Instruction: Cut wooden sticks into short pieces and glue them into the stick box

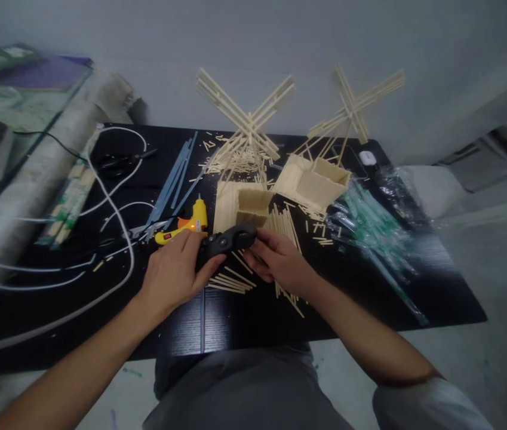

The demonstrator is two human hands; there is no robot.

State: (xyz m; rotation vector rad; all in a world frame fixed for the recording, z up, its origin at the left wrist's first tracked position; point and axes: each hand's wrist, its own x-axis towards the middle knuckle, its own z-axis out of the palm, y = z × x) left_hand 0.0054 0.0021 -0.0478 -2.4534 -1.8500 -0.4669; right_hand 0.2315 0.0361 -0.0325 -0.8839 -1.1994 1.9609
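Head: left fingers (187, 240) curled round black tool (226, 240)

The bench (244, 328) is bare along its near edge, at the middle; white cord (132, 257) (quite a sprawl) crosses the left, sticks (230, 283) and upright frames (250, 124) obstruct reaching farther.
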